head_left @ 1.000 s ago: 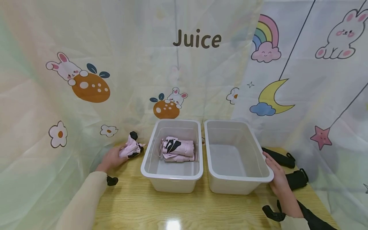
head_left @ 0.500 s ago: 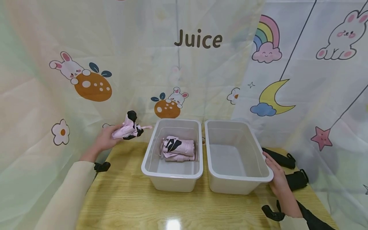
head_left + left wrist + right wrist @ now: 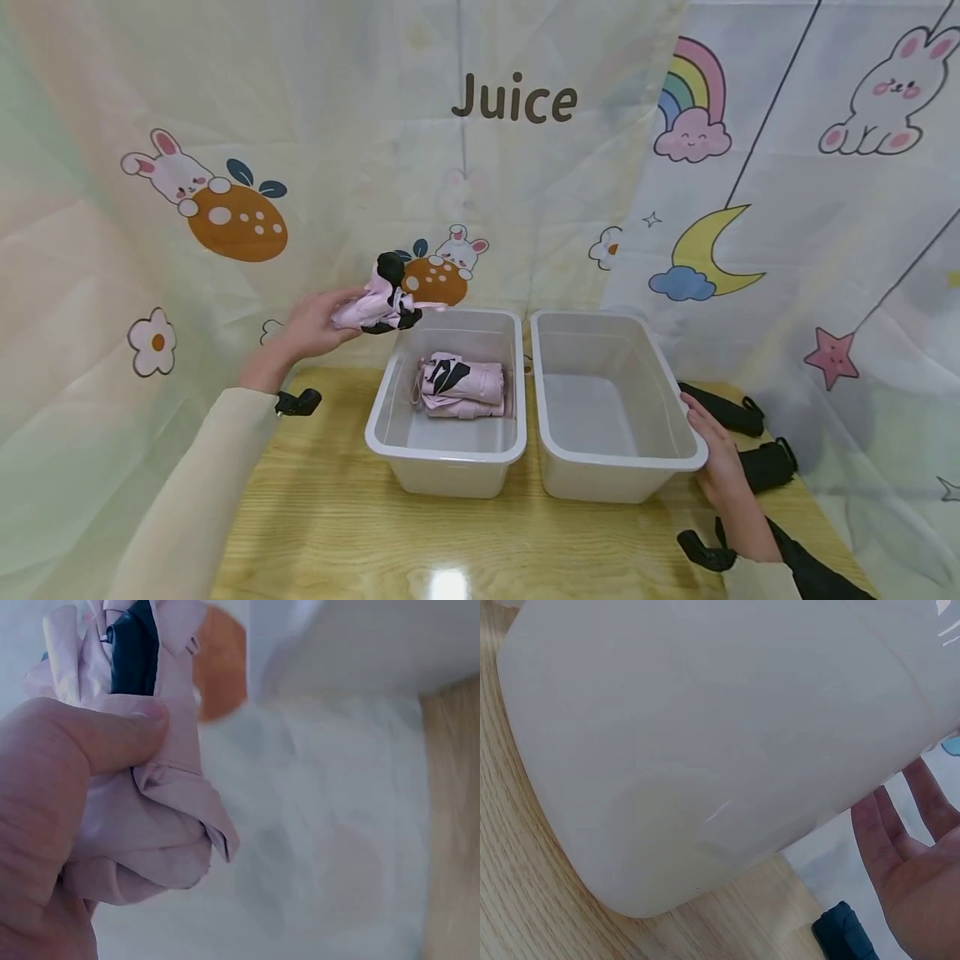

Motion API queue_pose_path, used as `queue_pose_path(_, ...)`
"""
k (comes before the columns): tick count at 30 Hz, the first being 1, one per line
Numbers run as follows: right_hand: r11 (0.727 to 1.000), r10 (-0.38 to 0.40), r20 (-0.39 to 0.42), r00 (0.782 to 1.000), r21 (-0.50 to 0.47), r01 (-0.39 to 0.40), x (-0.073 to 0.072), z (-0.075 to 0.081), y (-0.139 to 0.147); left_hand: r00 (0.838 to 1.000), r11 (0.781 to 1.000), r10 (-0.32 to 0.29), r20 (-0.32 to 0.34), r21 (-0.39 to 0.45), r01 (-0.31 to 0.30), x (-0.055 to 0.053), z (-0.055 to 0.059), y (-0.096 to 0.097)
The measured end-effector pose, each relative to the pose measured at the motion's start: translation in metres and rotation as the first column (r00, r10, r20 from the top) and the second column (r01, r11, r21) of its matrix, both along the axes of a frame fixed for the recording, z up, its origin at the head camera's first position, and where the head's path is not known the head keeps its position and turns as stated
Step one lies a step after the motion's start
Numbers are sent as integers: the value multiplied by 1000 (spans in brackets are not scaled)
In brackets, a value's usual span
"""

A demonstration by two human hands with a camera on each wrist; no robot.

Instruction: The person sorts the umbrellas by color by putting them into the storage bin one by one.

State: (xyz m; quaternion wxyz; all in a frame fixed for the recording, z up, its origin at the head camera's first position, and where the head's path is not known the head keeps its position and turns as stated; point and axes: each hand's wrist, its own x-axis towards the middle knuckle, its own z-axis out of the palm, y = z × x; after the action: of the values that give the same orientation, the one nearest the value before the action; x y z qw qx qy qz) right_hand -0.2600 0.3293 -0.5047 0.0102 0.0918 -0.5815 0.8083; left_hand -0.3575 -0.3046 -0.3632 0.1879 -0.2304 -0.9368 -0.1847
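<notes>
My left hand (image 3: 318, 323) grips a loosely folded pink and black umbrella (image 3: 381, 304), raised just beyond the left bin's back left corner. In the left wrist view the thumb presses on its pink cloth (image 3: 157, 817). Inside the left white bin (image 3: 450, 457) lie pink folded umbrellas (image 3: 465, 383), one on another, with a black print on the upper one. My right hand (image 3: 720, 460) rests on the outer right side of the right white bin (image 3: 622, 463). Its fingers lie straight along the wall, as the right wrist view also shows.
Black folded umbrellas (image 3: 767, 467) lie on the wooden table (image 3: 337, 517) right of the right bin, partly behind my right hand. The two bins stand side by side with a narrow gap. A printed cloth (image 3: 525, 183) hangs close behind them.
My left hand has lifted the pink umbrella off the table on the left, then carried it right toward the left bin's back corner. The right hand has stayed at the right bin.
</notes>
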Motion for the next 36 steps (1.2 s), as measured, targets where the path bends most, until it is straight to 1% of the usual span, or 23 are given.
queue_pose_path(4, 1000, 6, -7, 1000, -10, -6, 0, 0, -1, 999, 999, -32, 38, -38, 34, -7, 6, 31)
queue_pose_path(7, 1000, 6, -10, 1000, -12, -6, 0, 0, -1, 996, 997, -57, 71, -53, 61, -17, 5, 52)
queue_pose_path(11, 1000, -5, -7, 1000, -3, 5, -1, 0, -1, 989, 991, -117, 93, -52, 122, -31, -1, 77)
queue_pose_path(14, 1000, -5, -8, 1000, -5, 5, -2, -1, -1, 986, 987, -145, 86, -59, 150, -40, -8, 92)
queue_pose_path(18, 1000, -7, -8, 1000, -7, 7, -2, -1, -1, 984, 985, -142, 105, -82, 150, -49, -18, 110)
queue_pose_path(20, 1000, -12, -7, 1000, -7, 12, -2, -1, 0, 980, 986, -129, 149, -84, 142, -51, -23, 118)
queue_pose_path(22, 1000, -16, -4, 1000, -6, 16, -1, -1, -1, 973, 987, -120, 196, -83, 138, -52, -27, 124)
queue_pose_path(25, 1000, -20, 4, 1000, 0, 20, -1, 0, -3, 965, 989, -105, 241, -76, 127, -56, -34, 130)
queue_pose_path(30, 1000, -15, 20, 1000, 10, 15, 1, -2, -6, 960, 989, -93, 265, -88, 120, -63, -49, 134)
queue_pose_path(33, 1000, -18, 12, 1000, 11, 18, 3, -2, -4, 954, 986, -105, 281, -95, 136, -70, -58, 138)
queue_pose_path(36, 1000, -19, -2, 1000, 10, 19, 2, 0, -2, 954, 984, -100, 283, -116, 138, -76, -64, 142)
